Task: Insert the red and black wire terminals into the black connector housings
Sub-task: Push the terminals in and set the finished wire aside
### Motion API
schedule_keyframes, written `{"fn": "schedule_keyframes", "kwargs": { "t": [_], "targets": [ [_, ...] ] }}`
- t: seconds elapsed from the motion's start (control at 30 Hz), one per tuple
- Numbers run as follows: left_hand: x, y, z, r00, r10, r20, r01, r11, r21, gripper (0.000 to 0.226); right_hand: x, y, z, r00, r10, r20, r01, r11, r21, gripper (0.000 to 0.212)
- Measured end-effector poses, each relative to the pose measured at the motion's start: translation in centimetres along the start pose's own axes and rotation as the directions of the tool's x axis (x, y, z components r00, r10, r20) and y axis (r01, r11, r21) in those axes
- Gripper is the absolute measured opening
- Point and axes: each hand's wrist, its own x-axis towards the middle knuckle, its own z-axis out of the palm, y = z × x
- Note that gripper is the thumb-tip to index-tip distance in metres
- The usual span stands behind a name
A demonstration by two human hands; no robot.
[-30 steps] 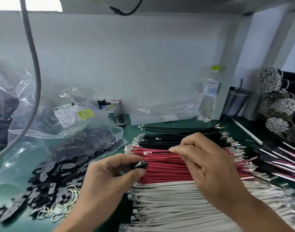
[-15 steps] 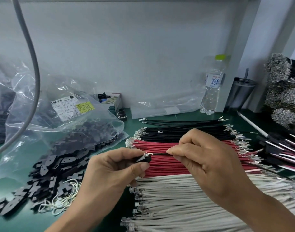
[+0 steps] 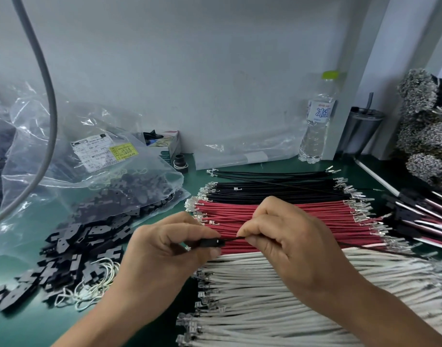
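Observation:
My left hand (image 3: 164, 249) pinches a small black connector housing (image 3: 212, 242) between thumb and fingers. My right hand (image 3: 287, 241) pinches a black wire (image 3: 231, 239) close to its left end, and that end sits at the housing's opening. Both hands hover over rows of wires on the green mat: black wires (image 3: 277, 186) at the back, red wires (image 3: 302, 216) in the middle, white wires (image 3: 290, 296) nearest me, all tipped with metal terminals. A pile of loose black housings (image 3: 72, 249) lies to the left.
A clear plastic bag (image 3: 94, 166) of housings sits left, with a grey cable (image 3: 48, 96) hanging over it. A water bottle (image 3: 317, 121), a dark tumbler (image 3: 360, 131) and bundles of terminated wires (image 3: 425, 126) stand at the back right. Assembled wire sets (image 3: 425, 216) lie right.
My right hand brought the black wire's end leftward to the housing in my left hand; the terminal seen bare before is now at the housing's mouth. The view tilted down.

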Motion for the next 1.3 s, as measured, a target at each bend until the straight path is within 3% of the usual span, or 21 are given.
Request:
{"fn": "schedule_keyframes", "kwargs": {
  "t": [0.1,0.63,0.8,0.87,1.0,1.07,1.3],
  "targets": [
    [-0.1,0.1,0.2,1.000,0.015,-0.005,-0.015,0.996,0.087,0.021,-0.2,0.1,0.4,1.000,-0.003,0.013,0.004,1.000,-0.028,0.014],
    [-0.3,0.3,0.1,1.000,-0.009,0.007,0.008,0.993,0.118,0.020,-0.1,-0.3,1.6,0.995,-0.091,-0.040,0.088,0.993,-0.082,0.014],
    [0.5,-0.1,0.5,0.984,-0.132,-0.123,0.120,0.988,-0.101,0.019,0.8,-0.2,0.7,0.950,-0.213,-0.228,0.141,0.946,-0.293,0.007],
    [0.8,-0.4,0.3,0.960,-0.215,-0.180,0.177,0.962,-0.207,0.020,0.7,-0.3,1.0,0.949,-0.244,-0.198,0.169,0.929,-0.330,0.001],
    [0.9,-1.0,-0.2,0.920,-0.349,-0.180,0.280,0.904,-0.324,0.023,0.4,-0.4,2.3,0.995,-0.012,0.099,0.039,0.960,-0.276,0.005],
    [0.9,-1.1,0.0,0.921,-0.362,-0.146,0.301,0.896,-0.326,0.023,0.5,-0.1,2.4,0.994,0.052,0.099,-0.030,0.978,-0.204,0.006],
    [1.1,-1.2,-0.5,0.908,-0.385,-0.164,0.303,0.875,-0.377,0.036,0.6,0.0,2.0,0.996,0.073,0.042,-0.065,0.985,-0.161,0.008]
  ]
}}
